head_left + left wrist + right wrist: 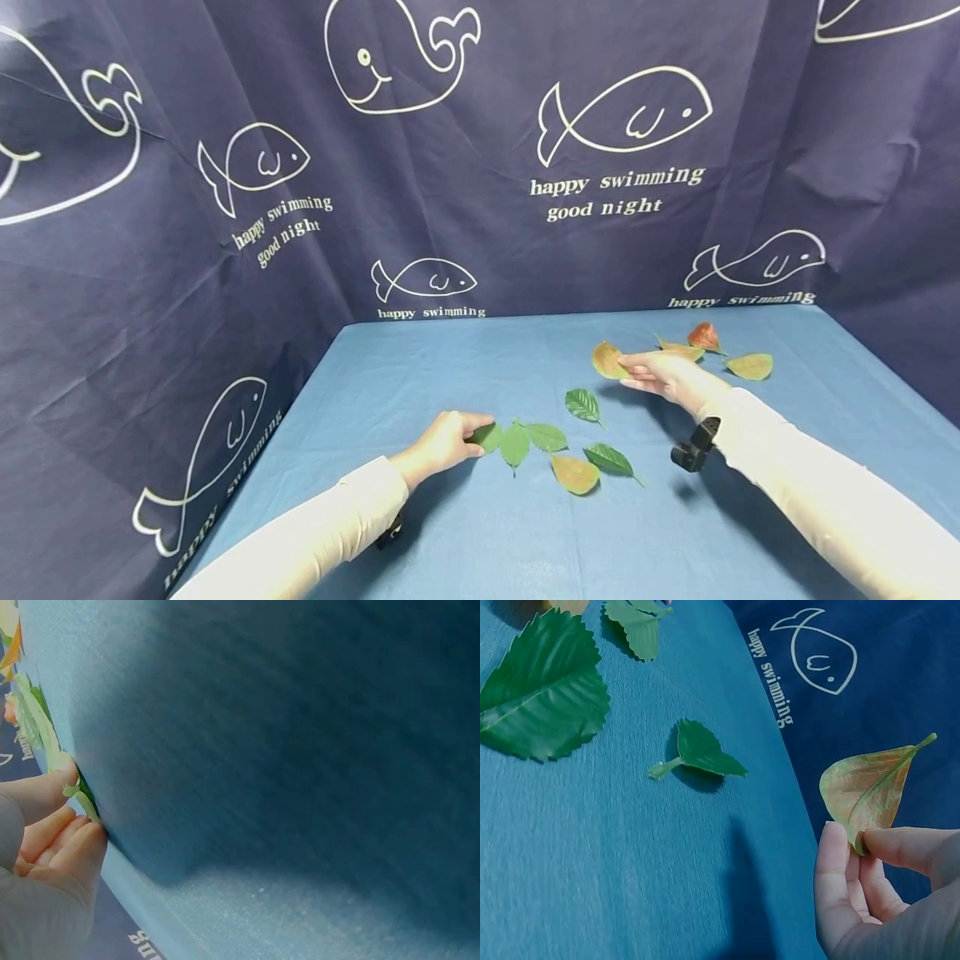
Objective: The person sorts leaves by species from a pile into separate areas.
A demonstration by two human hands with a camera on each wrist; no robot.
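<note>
My right hand [667,379] pinches a yellow-brown leaf [607,360] between thumb and fingers, raised over the cloth. In the right wrist view, that leaf [866,787] points its stem up and away from the fingertips. Farther left, my left hand [446,440] holds the leftmost green leaf [487,437] low at the cloth, thumb on one side and fingers on the other. Fingers cover part of it. Two green leaves, the nearer one [515,444] and another [546,437], fan out beside it to the right.
A yellow-brown leaf [575,474] lies near two darker green leaves, one lower [609,459] and one higher [583,405]. Behind my right hand are a red leaf [704,337], a yellowish leaf [750,367] and a brownish leaf [681,351]. A navy curtain [480,192] borders the blue cloth [525,542].
</note>
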